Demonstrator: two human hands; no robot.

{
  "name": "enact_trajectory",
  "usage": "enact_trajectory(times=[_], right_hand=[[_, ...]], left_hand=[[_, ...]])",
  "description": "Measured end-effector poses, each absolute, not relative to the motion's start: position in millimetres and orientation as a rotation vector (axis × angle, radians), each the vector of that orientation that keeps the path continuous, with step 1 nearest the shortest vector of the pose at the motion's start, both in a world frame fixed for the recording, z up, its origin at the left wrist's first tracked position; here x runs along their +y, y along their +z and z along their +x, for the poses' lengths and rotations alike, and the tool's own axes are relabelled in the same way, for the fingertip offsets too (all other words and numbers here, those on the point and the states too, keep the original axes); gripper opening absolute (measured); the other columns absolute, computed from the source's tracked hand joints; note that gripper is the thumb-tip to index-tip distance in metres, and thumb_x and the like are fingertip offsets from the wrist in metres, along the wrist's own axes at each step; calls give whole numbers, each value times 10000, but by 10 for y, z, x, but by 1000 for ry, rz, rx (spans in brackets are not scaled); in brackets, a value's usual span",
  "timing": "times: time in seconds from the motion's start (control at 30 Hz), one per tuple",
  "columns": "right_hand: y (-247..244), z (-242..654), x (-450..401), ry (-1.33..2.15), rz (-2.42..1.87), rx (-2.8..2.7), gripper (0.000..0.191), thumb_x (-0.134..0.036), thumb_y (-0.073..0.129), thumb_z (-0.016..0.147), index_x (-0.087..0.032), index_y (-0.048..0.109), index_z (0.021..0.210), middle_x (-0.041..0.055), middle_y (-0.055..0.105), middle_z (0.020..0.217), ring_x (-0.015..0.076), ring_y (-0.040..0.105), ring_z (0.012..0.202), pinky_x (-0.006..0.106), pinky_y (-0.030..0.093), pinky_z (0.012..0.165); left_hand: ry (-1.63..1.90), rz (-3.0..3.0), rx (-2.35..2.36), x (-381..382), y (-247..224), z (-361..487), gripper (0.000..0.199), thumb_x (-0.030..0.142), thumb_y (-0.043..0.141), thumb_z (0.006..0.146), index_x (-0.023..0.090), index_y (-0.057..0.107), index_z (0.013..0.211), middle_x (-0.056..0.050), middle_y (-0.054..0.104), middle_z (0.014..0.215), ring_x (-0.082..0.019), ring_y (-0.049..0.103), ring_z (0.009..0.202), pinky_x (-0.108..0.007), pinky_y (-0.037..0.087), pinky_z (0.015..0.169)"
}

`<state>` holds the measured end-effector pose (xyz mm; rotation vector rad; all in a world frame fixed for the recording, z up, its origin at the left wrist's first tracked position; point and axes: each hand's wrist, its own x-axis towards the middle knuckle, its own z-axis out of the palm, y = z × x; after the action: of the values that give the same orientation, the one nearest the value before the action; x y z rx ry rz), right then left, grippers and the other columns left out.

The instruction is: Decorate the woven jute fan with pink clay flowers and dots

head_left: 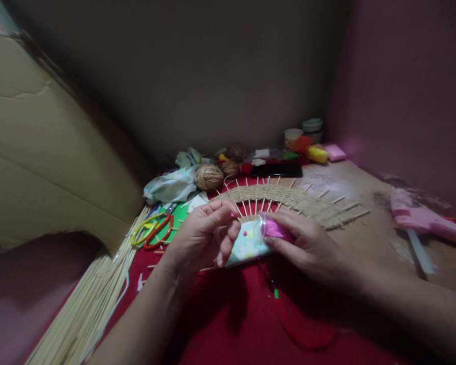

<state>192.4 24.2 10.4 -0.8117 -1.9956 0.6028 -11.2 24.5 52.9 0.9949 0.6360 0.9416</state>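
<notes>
My left hand (209, 228) is closed in a pinch, and a small bright pink piece (233, 215) shows at its fingertips. Wrapped in the fingers of my right hand (307, 246) is a see-through plastic pack (262, 227) with bright pink, soft-looking stuff (275, 229) in it. Between and below the hands lies light blue flowered fabric (247, 248), with a tiny pink dot (245, 233) on it. Just beyond spreads a fan-shaped frame of thin sticks woven with twine (266, 192); the hands cover part of its near side.
Scissors with yellow and red handles (168, 234) lie left, near a bundle of thin sticks (87, 299). Twine balls (209, 177), crumpled cloth (171, 185) and a black phone (277, 170) sit behind. A pink glue gun (414, 213) rests right. Cardboard (57, 142) stands at left.
</notes>
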Motion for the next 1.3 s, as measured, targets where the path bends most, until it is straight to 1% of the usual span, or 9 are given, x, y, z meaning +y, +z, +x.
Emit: enact_trajectory(times=[0.13, 0.33, 0.5, 0.7, 0.8, 0.9, 1.0, 1.13, 1.3], right_hand=[[116, 1921, 237, 600, -814, -1995, 251, -159, 527, 855, -114, 616, 1085, 96, 659, 939, 181, 601, 835, 311, 490, 732], [144, 1928, 222, 626, -832, -2001, 207, -159, 540, 846, -144, 619, 1037, 56, 618, 833, 164, 567, 748, 307, 484, 679], [161, 1928, 229, 648, -833, -1996, 198, -157, 537, 847, -151, 613, 1030, 50, 603, 829, 161, 558, 748, 303, 476, 679], [138, 1925, 234, 616, -812, -1987, 220, -138, 542, 837, -129, 615, 1044, 53, 611, 828, 159, 562, 748, 296, 473, 676], [130, 1923, 237, 614, -803, -1984, 227, -139, 540, 840, -131, 615, 1054, 54, 616, 840, 159, 569, 764, 297, 477, 692], [133, 1925, 230, 619, -812, -1981, 229, -147, 541, 842, -149, 612, 1059, 55, 625, 858, 162, 576, 779, 300, 483, 701], [142, 1928, 223, 627, -816, -1979, 206, -151, 540, 841, -154, 614, 1033, 52, 621, 845, 159, 573, 759, 299, 486, 686], [148, 1929, 226, 633, -838, -1980, 193, -160, 539, 842, -165, 617, 1018, 59, 627, 867, 169, 582, 787, 313, 496, 708], [134, 1934, 227, 588, -833, -1980, 240, -160, 545, 834, -162, 615, 1064, 73, 657, 919, 179, 603, 813, 320, 504, 711]], left_hand=[[1012, 983, 673, 227, 530, -113, 268, 408, 632, 817, 152, 579, 758, 44, 587, 524, -46, 470, 271, -117, 383, 242], [1058, 964, 733, 251, 595, -68, 76, 150, 689, 760, 103, 643, 799, -20, 683, 667, -67, 584, 430, -126, 474, 339], [1102, 946, 734, 263, 602, -59, 163, 64, 733, 674, 118, 645, 800, -26, 700, 710, -86, 638, 533, -122, 507, 421], [1129, 990, 761, 249, 565, -96, 263, 372, 730, 731, 146, 598, 710, 44, 577, 519, -43, 459, 302, -129, 388, 264], [1119, 967, 765, 260, 554, -113, 324, 444, 698, 747, 137, 607, 699, 47, 537, 475, -33, 401, 273, -125, 348, 239], [1104, 958, 756, 265, 565, -112, 247, 363, 673, 792, 125, 633, 737, 43, 548, 503, -30, 404, 287, -129, 362, 243], [1091, 975, 725, 261, 584, -94, 108, 217, 680, 786, 115, 661, 816, 17, 605, 601, -42, 498, 376, -130, 424, 306], [1081, 1019, 736, 269, 586, -88, 150, 83, 708, 704, 114, 683, 849, -26, 665, 743, -74, 603, 540, -152, 501, 451], [1094, 1180, 805, 294, 570, -156, 103, 160, 737, 666, 152, 644, 710, 24, 576, 600, -71, 525, 467, -174, 439, 419]])
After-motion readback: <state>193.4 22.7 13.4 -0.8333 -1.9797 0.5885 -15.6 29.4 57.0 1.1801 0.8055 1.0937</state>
